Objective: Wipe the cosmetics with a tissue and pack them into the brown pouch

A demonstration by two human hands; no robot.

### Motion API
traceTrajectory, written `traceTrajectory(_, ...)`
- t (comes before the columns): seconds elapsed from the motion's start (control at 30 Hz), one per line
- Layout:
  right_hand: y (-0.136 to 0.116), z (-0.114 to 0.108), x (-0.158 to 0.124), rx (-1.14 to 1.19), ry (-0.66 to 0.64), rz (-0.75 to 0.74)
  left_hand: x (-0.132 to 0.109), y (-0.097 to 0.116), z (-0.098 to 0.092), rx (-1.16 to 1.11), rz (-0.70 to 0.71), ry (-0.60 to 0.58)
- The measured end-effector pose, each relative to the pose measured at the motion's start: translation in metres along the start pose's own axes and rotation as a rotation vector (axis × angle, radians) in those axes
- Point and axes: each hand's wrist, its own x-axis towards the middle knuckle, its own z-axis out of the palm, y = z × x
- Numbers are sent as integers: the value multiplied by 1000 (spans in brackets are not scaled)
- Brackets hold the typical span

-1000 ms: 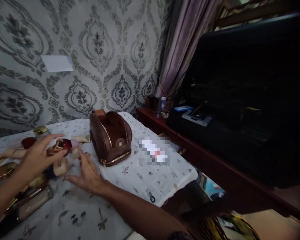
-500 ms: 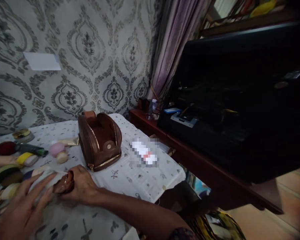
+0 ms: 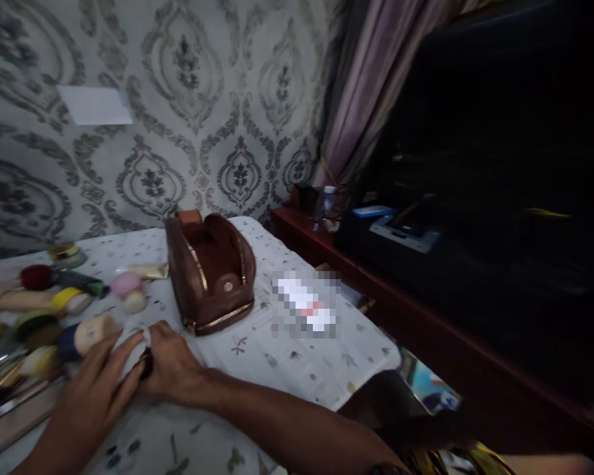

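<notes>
My left hand (image 3: 86, 389) is closed over a crumpled white cloth or tissue (image 3: 132, 348), pressing it against a small glossy reddish-brown item (image 3: 145, 363). My right hand (image 3: 173, 363) is wrapped round that item from the other side. Most of the item is hidden, so its kind does not show. Just beyond my hands a brown leather toiletry bag (image 3: 212, 318) stands on the table, its zipped top gaping. Close to my left fingers lie a cream-and-blue container (image 3: 92, 333) and a pink-and-cream rounded item (image 3: 129, 290).
Several cosmetics crowd the table's left side, among them a yellow-banded tube (image 3: 69, 300) and a round green-lidded jar (image 3: 37, 328). A blurred-out white item (image 3: 307, 303) lies right of the bag. Beyond the patterned tablecloth (image 3: 297, 369) stands a reddish wooden stand (image 3: 297, 224) with a large black screen (image 3: 499, 198).
My hands have come closer together, and the white cloth now covers more of the reddish-brown item. The whole scene has shifted rightward in view; the bag keeps its place on the table.
</notes>
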Motion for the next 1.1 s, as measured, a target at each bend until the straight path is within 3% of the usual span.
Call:
traceTrajectory(0.17,-1,0,-1,91,91,-65,21,21,-20,-119,-258,-182)
traceTrajectory(0.27,0,1,-1,156,143,-112,27,24,-29,-213,-402,-236)
traceTrajectory(0.4,-3,2,-4,177,169,-92,23,26,-31,-169,-525,-280)
traceTrajectory(0.63,-7,0,-7,136,214,-81,15,29,-31,-97,-533,-294)
traceTrajectory(0.9,-6,-1,-7,151,222,-105,14,29,-40,-187,-549,-272)
traceTrajectory(1.1,-8,-2,-9,213,179,-113,14,31,-50,-222,-509,-24)
